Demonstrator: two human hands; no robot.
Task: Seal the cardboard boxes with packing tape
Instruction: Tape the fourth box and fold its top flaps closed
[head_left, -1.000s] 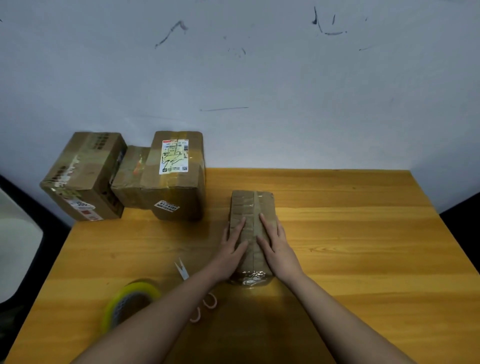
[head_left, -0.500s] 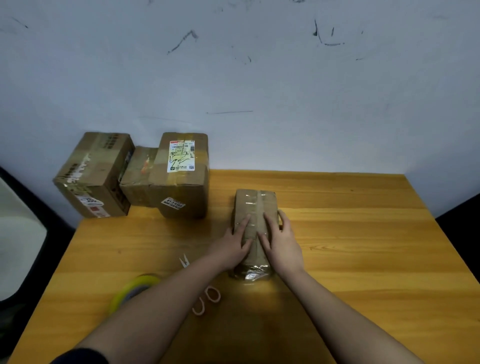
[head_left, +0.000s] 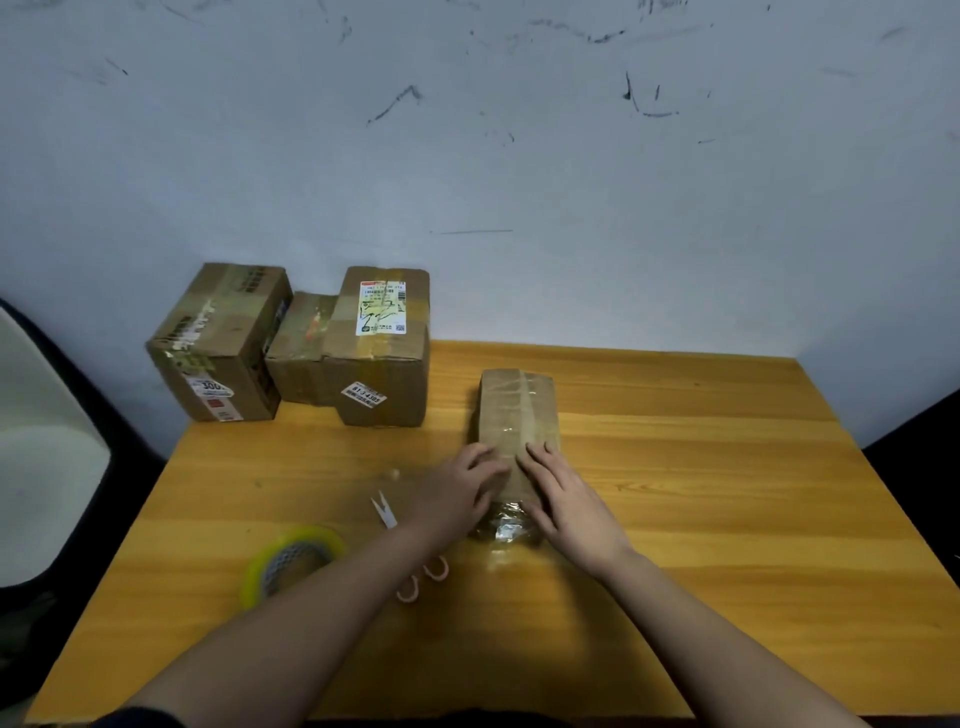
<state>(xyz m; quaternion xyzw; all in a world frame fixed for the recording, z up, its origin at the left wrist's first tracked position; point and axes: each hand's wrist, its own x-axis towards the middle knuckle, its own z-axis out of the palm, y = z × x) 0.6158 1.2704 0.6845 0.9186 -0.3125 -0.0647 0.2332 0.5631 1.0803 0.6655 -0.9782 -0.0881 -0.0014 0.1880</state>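
Note:
A small flat cardboard box (head_left: 517, 410) lies lengthwise in the middle of the wooden table (head_left: 727, 493), with clear tape running along its top seam and over its near end. My left hand (head_left: 457, 493) and my right hand (head_left: 566, 499) lie flat on the near half of the box top, one on each side of the taped seam, fingers fairly straight and pressing down. A roll of packing tape (head_left: 291, 561) with a yellow rim lies near the table's front left. White-bladed scissors (head_left: 384, 512) with pink handles lie between the roll and my left forearm, partly hidden by it.
Three bigger cardboard boxes stand at the table's back left corner: one with a red-and-white label (head_left: 218, 348), a low one (head_left: 301, 358) behind, one with a shipping label (head_left: 382, 348). A marked white wall (head_left: 519, 182) rises right behind the table.
Both hands have slid back along the box top toward me, from the middle to its near end. The camera view has shifted slightly.

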